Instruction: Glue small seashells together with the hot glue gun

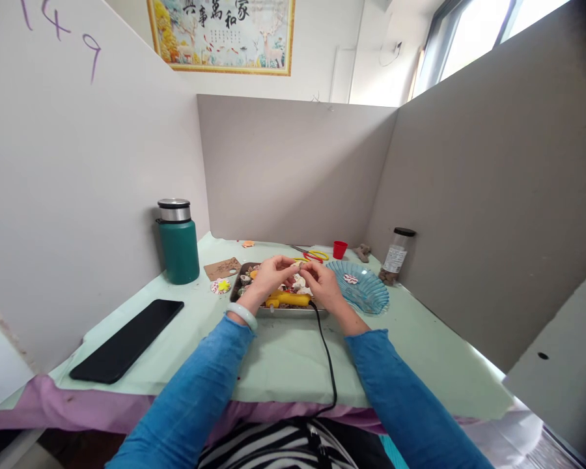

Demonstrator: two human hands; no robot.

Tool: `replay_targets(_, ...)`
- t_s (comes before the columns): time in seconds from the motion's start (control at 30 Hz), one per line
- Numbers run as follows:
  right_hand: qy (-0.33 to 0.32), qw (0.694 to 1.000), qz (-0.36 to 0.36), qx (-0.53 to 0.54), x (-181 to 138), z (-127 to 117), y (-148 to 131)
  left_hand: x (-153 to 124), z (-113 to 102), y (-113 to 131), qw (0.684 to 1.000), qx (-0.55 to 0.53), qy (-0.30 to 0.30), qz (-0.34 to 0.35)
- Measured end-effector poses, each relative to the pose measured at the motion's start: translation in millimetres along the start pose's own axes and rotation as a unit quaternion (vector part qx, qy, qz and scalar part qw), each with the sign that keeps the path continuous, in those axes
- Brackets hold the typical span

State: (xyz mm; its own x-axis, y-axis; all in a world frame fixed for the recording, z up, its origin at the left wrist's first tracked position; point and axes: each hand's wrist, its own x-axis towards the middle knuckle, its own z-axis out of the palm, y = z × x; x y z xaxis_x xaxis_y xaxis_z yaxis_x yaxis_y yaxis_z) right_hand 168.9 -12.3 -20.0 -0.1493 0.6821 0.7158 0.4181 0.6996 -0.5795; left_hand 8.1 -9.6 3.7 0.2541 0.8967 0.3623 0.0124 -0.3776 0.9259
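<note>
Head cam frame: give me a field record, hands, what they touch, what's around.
left hand: raised over the metal tray, fingertips meeting the right hand's on a small pale piece
right hand: same height, pinching that piece; too small to identify
below hands: yellow corded tool lying in the tray, black cord running toward the person
left of tray: green thermos, black phone
right of tray: blue glass dish holding a flower-shaped piece, red cup, clear jar
</note>
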Motion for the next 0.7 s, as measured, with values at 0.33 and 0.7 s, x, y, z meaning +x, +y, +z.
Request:
replay_targets(0.33, 0.006, 1.000, 0.003, -0.004, -0.7, 0.6, 0.6, 1.9, 0.7, -1.2, 0.999, 0.010, 0.034, 0.027)
replay_targets(0.7, -0.029, 0.998, -0.028, -0.045, -1.4, 1.8, -1.0, 0.0, 3.2, -1.3, 0.999, 0.024, 0.031, 0.009)
